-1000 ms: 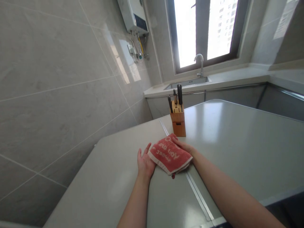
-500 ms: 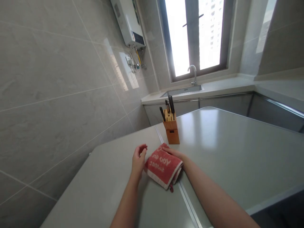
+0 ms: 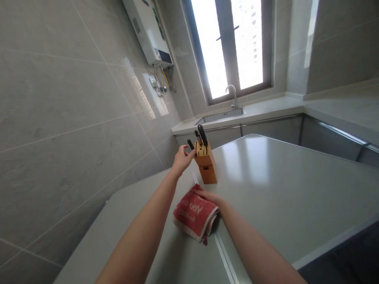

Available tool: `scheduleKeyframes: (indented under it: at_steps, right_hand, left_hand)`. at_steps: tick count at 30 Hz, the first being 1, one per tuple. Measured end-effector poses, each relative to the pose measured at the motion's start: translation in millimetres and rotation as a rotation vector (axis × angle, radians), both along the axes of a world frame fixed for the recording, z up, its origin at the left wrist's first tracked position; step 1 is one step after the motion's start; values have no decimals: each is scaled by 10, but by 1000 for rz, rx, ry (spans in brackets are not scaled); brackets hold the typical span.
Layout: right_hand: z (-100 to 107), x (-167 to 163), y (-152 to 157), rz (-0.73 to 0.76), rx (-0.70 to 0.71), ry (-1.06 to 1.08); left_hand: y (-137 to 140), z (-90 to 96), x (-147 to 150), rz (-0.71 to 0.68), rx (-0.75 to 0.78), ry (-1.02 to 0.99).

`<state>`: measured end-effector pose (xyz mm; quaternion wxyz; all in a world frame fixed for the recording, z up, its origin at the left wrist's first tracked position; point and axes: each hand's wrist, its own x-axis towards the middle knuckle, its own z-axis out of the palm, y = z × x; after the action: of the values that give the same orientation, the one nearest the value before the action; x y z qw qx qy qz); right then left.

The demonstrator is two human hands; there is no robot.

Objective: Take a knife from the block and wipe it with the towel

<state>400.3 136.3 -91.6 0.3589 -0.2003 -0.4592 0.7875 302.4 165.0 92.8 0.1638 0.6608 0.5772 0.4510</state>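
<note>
The left hand (image 3: 181, 158) has left the red towel (image 3: 194, 211) and reaches, fingers apart, at the knife block (image 3: 205, 167); the right hand (image 3: 211, 196) lies flat on the towel mid-counter (image 3: 281, 189)

Left hand (image 3: 181, 159) left towel (image 3: 194, 211), reached knife block (image 3: 205, 163).

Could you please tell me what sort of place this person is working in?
Most likely a home kitchen: a sink with a faucet sits under the window, and a wooden knife block stands on the countertop.
</note>
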Motion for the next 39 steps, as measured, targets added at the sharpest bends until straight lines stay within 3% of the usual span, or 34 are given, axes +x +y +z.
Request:
scheduleKeyframes:
  at_steps: [6,14,19,23,26,28,30,34,39]
  right_hand:
    - [-22,-31,72,51,-149,-35]
    - [-83,-76,115,14,-146,-58]
    - [-48,-73,62,23,-189,-38]
    - [-1,-54,19,41,-222,-24]
    - [28,-38,-10,52,-237,-14]
    - [45,-29,-28,59,-260,-4]
    - [62,-19,-45,57,-296,11]
    - [114,7,-89,73,-342,23]
    - [195,36,-167,61,-276,51]
  left_hand:
    - [196,6,57,0,76,122]
    - [202,77,120,66,234,172]
    - [21,365,164,126,428,157]
    - [-259,616,154,136,601,26]
    - [-528,615,84,140,648,-186]
    - [-710,467,-3,177,627,-343]
    - [-872,207,-123,203,577,-470]
    - [-1093,-495,-426,264,403,-769]
    - [-1207,-1264,-774,300,188,-1063]
